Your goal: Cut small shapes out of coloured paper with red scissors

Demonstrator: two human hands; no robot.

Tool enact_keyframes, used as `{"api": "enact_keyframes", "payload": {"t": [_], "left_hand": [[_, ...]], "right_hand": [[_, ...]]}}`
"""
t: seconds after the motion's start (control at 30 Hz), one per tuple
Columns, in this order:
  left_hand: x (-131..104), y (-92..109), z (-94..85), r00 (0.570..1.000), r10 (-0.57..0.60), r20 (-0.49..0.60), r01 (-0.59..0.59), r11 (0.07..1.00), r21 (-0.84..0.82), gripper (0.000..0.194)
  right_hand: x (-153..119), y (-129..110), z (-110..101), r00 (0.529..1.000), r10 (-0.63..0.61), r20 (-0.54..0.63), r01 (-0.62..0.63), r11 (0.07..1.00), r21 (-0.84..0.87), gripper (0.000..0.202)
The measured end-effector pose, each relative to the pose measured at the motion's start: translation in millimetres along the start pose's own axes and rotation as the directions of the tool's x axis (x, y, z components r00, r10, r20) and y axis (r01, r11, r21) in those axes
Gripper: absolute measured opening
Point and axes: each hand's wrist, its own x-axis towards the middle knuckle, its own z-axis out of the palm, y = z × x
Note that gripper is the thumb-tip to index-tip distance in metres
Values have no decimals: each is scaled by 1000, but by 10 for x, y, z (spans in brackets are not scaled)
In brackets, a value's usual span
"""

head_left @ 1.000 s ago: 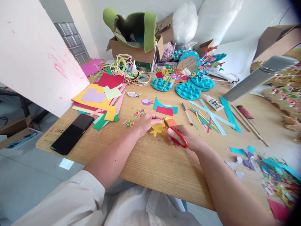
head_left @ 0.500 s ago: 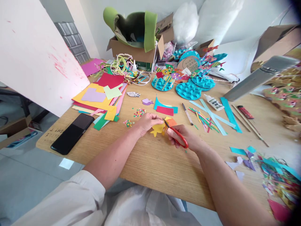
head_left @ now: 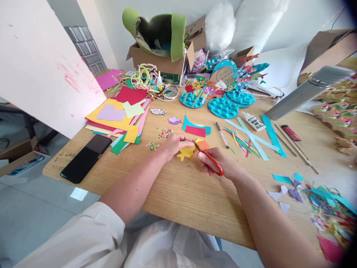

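Observation:
Between the thumb and fingers of my left hand (head_left: 177,144) is a piece of yellow paper (head_left: 186,152), its lower edge cut into points. My right hand (head_left: 216,160) grips red-handled scissors (head_left: 213,162), whose dark blades reach the paper's right edge close to my left fingertips. Just behind the blades lies an orange paper piece (head_left: 203,144), partly covered. Farther back on the table are a red paper piece (head_left: 195,131), a blue paper cutout (head_left: 190,122) and a purple fish-shaped cutout (head_left: 175,120).
Left are a black phone (head_left: 86,159), stacked coloured paper (head_left: 111,111) and small paper dots (head_left: 165,133). A pen (head_left: 222,134), paper strips (head_left: 242,142), a glue bottle (head_left: 253,121) and a grey flask (head_left: 308,93) stand or lie right. Paper scraps (head_left: 331,212) cover the right corner.
The yellow paper has shifted slightly left and turned a little in my left hand. A narrow yellow part by the blades has changed position. The scissors are almost where they were.

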Motion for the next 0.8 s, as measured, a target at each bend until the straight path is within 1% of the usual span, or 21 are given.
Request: {"api": "enact_keyframes", "payload": {"t": [0.2,0.43,0.63,0.8], "left_hand": [[3,-2,-1,1000,14,-21,-13,999,31,13],[-5,19,5,1000,-3,12,3,999,-38,13],[-8,29,8,1000,-25,7,25,998,-51,17],[-2,27,8,1000,-12,-16,11,998,-65,19]], "right_hand": [[2,-1,6,1000,5,-5,-5,1000,-10,51],[-8,-7,5,1000,-7,-7,7,1000,-21,53],[-10,-32,9,1000,-10,-22,10,1000,-20,54],[-8,-35,11,1000,-2,-28,1,1000,-21,57]]}}
